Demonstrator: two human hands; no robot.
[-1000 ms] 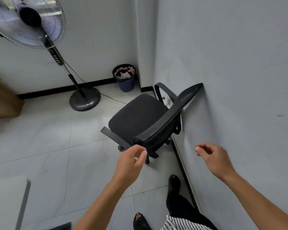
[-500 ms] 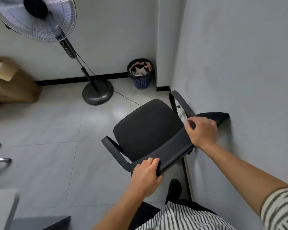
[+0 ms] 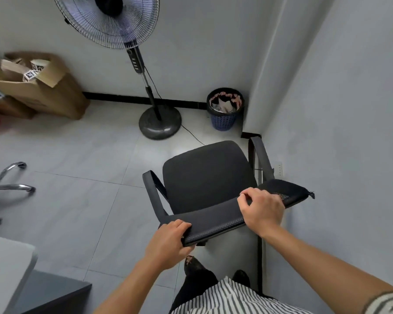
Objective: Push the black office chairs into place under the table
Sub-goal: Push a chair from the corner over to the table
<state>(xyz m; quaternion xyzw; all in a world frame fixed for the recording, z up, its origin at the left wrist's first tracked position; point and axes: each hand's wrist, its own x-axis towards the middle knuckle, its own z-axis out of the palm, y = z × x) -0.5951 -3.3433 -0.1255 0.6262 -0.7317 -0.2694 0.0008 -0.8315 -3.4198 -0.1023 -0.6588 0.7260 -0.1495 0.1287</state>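
A black office chair (image 3: pixel 208 177) with a fabric seat and mesh backrest stands right in front of me, close to the grey wall on the right. My left hand (image 3: pixel 168 243) grips the left end of the backrest's top edge. My right hand (image 3: pixel 262 210) is closed over the same edge further right. The chair's wheels are hidden under the seat. A corner of the grey table (image 3: pixel 7 266) shows at the bottom left.
A standing fan (image 3: pixel 114 19) with its round base (image 3: pixel 160 125) stands behind the chair, its cable running over the floor. A blue waste bin (image 3: pixel 225 109) sits in the corner. Cardboard boxes (image 3: pixel 36 87) lie at the left wall. Another chair's chrome legs (image 3: pixel 7 186) show at the left edge.
Both hands went from hovering free to gripping the backrest's top edge. The chair has turned so its seat faces away from me, and it has come slightly away from the wall.
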